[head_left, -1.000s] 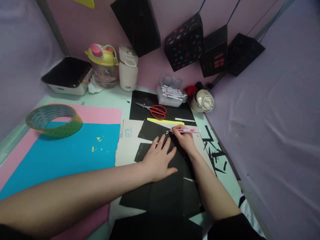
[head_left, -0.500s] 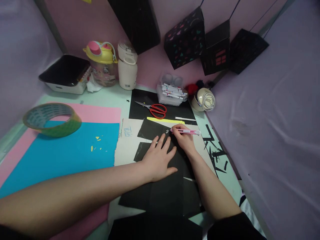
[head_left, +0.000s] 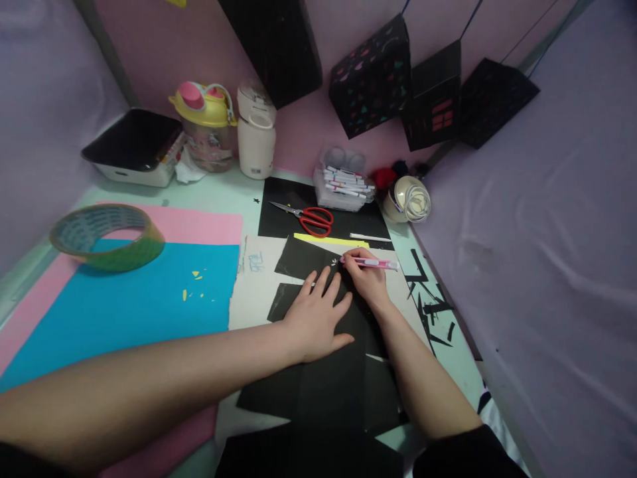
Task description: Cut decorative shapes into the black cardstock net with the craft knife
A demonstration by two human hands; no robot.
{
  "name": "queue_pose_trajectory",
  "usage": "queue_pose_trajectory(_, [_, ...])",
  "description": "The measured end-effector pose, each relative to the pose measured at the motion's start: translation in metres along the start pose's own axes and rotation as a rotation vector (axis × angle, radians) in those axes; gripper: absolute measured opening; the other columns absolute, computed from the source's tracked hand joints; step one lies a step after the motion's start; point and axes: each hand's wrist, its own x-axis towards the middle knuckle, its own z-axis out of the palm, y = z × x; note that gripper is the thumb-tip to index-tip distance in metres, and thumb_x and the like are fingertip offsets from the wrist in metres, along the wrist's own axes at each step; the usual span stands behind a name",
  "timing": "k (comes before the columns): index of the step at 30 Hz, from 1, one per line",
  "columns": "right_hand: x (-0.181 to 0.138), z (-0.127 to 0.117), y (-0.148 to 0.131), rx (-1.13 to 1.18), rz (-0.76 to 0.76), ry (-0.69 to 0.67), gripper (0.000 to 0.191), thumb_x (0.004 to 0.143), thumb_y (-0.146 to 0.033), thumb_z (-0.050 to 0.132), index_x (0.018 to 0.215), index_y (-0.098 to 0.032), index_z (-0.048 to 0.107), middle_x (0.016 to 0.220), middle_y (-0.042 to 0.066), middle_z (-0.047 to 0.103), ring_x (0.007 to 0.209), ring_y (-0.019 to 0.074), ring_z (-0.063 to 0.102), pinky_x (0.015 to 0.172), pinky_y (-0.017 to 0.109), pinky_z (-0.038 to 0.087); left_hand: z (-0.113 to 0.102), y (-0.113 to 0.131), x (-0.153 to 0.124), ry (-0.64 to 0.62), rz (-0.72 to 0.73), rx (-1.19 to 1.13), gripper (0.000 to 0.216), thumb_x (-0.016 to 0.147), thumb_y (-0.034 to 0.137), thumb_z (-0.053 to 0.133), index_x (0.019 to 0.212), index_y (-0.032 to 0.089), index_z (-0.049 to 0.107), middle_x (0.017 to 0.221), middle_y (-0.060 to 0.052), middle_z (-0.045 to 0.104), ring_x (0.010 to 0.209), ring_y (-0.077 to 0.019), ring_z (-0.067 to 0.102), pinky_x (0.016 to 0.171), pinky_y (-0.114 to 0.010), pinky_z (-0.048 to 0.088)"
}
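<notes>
Black paper point(head_left: 331, 380) lies beneath our spread left hand point(head_left: 318, 315); our right hand point(head_left: 365, 277) pinches a pink craft knife point(head_left: 379, 263); we cannot read the blue writing point(head_left: 255, 261).

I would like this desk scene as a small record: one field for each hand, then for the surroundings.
Left hand: spread flat on black paper
Right hand: holding a pink pen-shaped tool, tip near small white marks
Beyond the hands: red-handled scissors, white markers
Left side: tape roll, blue sheet
Right side: black scraps
Above: black box-like pieces
</notes>
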Motion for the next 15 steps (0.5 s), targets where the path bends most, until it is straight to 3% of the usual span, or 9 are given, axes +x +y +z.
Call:
queue_pose_trajectory(6, [-0.0032, 0.0036, 0.0025, -0.021, -0.076, 0.003, 0.013, 0.083, -0.025, 0.054, 0.073, -0.021, 0.061, 0.068, 0.000, 0.062, 0.062, 0.0149, 0.055, 0.060, 0.027, 0.042, 0.0004, 0.0002, -0.0002, 0.002, 0.003, 0.009, 0.075, 0.086, 0.068, 0.047, 0.144, 0.020, 0.044, 0.156, -0.020, 0.026, 0.146, -0.0425, 0.010, 0.115, -0.056, 0.008])
queue_pose_trajectory(15, [-0.0017, 0.0027, 0.0043, -0.025, -0.055, -0.017, 0.016, 0.084, -0.026, 0.054, 0.068, -0.021, 0.056, 0.065, -0.002, 0.058, 0.060, 0.0146, 0.052, 0.059, 0.028, 0.040, 0.0021, 0.0007, -0.0005, 0.026, 0.002, 0.019, 0.075, 0.086, 0.069, 0.047, 0.143, 0.020, 0.045, 0.155, -0.018, 0.028, 0.146, -0.0416, 0.011, 0.115, -0.056, 0.009])
